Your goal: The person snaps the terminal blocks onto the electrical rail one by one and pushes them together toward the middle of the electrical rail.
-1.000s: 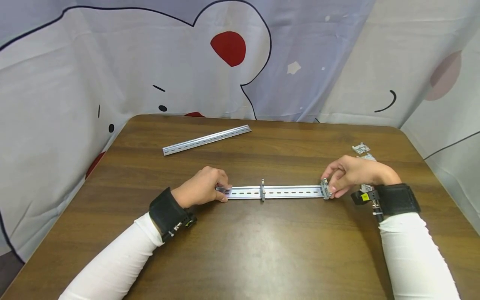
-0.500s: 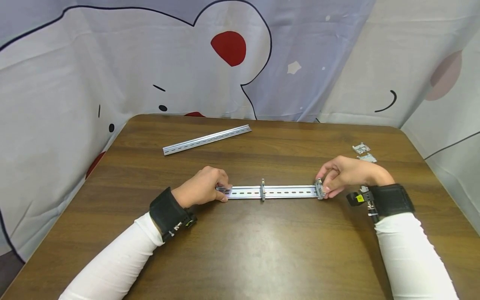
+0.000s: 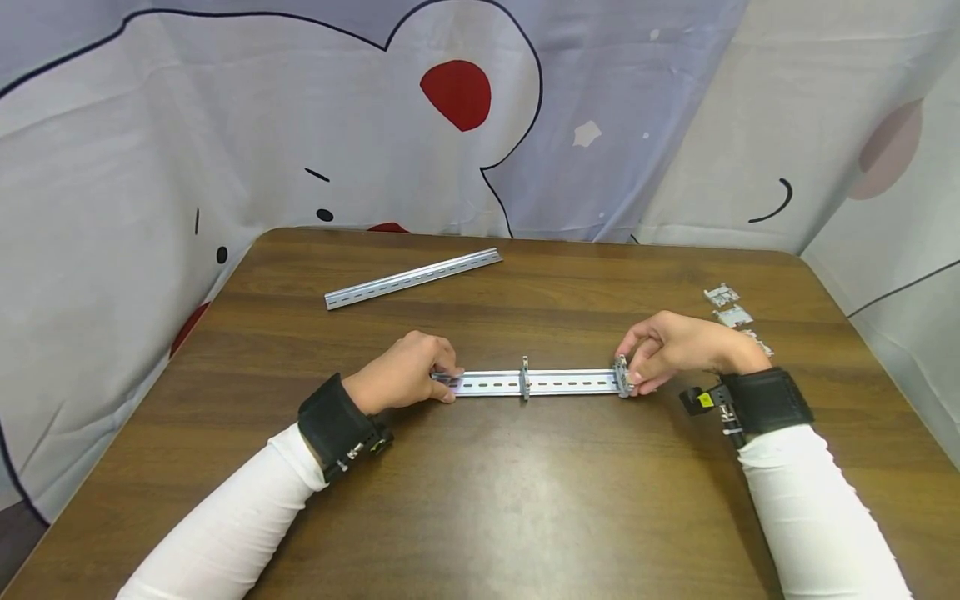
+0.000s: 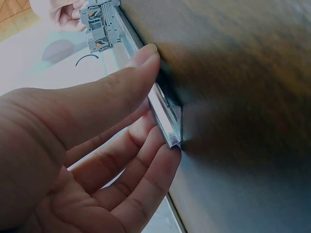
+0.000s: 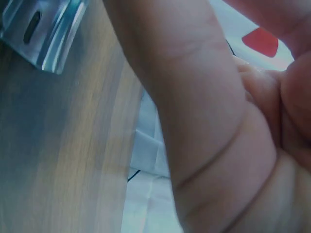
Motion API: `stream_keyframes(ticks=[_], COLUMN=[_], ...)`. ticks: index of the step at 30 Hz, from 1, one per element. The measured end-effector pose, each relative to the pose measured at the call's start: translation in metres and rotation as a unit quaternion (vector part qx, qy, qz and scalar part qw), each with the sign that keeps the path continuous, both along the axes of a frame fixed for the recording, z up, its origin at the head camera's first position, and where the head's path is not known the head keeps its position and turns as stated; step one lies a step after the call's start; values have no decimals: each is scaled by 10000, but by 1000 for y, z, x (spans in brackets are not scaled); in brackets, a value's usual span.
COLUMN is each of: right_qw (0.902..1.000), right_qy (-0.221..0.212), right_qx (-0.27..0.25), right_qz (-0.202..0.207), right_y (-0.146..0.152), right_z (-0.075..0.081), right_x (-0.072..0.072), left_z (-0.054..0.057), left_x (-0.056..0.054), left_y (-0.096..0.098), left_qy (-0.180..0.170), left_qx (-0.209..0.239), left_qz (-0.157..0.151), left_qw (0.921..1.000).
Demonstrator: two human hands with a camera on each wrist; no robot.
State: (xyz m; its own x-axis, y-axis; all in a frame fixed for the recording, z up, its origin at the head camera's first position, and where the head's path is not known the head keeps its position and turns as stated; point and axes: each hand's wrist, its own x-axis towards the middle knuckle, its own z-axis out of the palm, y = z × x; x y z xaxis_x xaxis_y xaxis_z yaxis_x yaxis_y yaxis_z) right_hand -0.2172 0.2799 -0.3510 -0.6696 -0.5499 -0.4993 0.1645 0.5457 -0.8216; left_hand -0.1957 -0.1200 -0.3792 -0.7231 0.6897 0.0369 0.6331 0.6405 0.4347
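Gripping the left end of the slotted metal rail (image 3: 491, 378) here, low on the desk (image 3: 517, 500), between thumb and fingers of the left hand (image 3: 405, 373). Over toward the right end, pinching a grey block (image 3: 622, 377) set across the rail, with the right hand (image 3: 671, 343). Spot a second block (image 3: 525, 380) upright between the two hands! See the other rail (image 3: 412, 280) further back, at a slant, and three small pieces (image 3: 732, 316) just behind the right hand.

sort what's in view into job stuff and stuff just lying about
In use:
front slotted rail, held by left hand
gray block standing on it
second gray block, pinched by right hand

Apparently lying about:
rear slotted rail
loose gray pieces near the right hand, possibly spares
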Motion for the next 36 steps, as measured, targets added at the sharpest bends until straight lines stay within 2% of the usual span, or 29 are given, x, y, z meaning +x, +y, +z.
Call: stream_keyframes(ticks=[12,26,32,36], right_qw=[9998,9998,9990,9984], right_qy=[202,175,242,271], right_qx=[47,-57,183,436], right_qz=[32,-111,-316,-245], right_y=[-17,-29,-33,-32], right_z=[-2,-3,-1,-2], right_x=[1,5,7,7], left_z=[2,3,3,4], left_x=[0,1,2,2], left_y=[-1,0,1,1], left_qy=[62,-5,-21,-8], left_qx=[13,40,-1,-10], left_qz=[-59,-19,40,38], left_qw=[10000,10000,10000,10000])
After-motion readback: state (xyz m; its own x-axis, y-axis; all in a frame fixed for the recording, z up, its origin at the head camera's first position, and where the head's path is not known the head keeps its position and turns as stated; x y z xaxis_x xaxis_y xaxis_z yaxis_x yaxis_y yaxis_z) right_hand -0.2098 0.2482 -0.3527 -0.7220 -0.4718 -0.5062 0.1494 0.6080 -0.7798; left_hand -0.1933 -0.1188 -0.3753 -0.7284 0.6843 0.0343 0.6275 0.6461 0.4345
